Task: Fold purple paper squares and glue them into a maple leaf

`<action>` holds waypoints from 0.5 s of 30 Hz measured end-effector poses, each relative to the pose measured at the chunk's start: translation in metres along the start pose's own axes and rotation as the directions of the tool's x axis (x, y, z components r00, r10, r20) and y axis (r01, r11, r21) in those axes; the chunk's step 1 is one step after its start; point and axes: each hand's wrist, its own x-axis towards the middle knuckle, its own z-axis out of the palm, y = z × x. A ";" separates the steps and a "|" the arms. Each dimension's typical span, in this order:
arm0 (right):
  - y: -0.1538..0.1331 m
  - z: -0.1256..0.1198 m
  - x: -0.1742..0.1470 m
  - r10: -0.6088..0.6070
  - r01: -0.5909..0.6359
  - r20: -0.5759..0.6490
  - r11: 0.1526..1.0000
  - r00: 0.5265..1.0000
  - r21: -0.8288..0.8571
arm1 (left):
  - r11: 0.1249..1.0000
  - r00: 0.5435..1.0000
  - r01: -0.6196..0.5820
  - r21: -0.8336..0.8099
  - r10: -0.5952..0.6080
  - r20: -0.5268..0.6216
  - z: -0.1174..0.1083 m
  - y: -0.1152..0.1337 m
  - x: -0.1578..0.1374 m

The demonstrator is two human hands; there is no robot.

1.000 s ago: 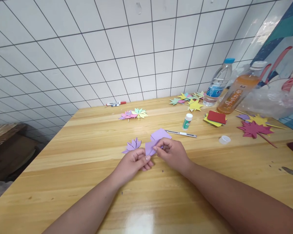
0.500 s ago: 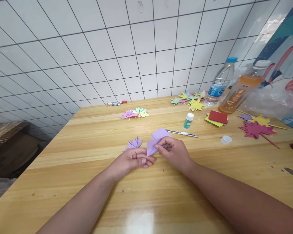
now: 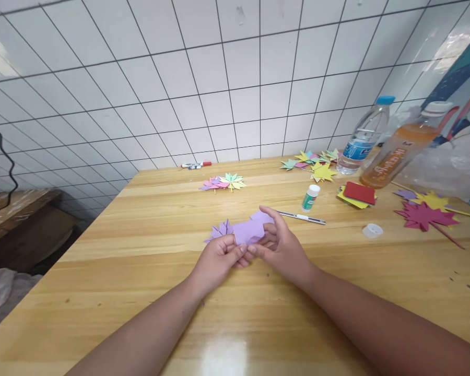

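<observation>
The purple paper sheet (image 3: 248, 231) is being pinched at its lower edge by the left hand (image 3: 219, 256); at its right side the right hand (image 3: 284, 248) is being held cupped, index finger (image 3: 273, 214) outstretched; forearms (image 3: 152, 316) are being angled toward it.

Purple paper (image 3: 247, 231) turned broad-side.
Now just above left hand's (image 3: 219, 259) grip, earlier loose, now pinching lower edge; right hand's (image 3: 286, 250) forefinger extended, previously curled.
</observation>
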 end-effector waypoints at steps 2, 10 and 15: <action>0.000 0.001 0.001 0.045 -0.045 0.078 0.999 0.996 -0.010 | 0.999 1.000 -0.025 0.023 0.025 -0.015 -0.001 -0.001 0.000; 0.004 -0.001 0.006 0.129 -0.134 0.133 0.990 0.983 0.031 | 0.993 0.996 -0.077 0.089 0.081 -0.045 0.003 0.000 -0.001; 0.005 -0.001 0.005 0.164 -0.169 0.101 0.985 0.981 0.038 | 0.991 0.995 -0.078 0.112 0.085 -0.058 0.003 0.001 -0.002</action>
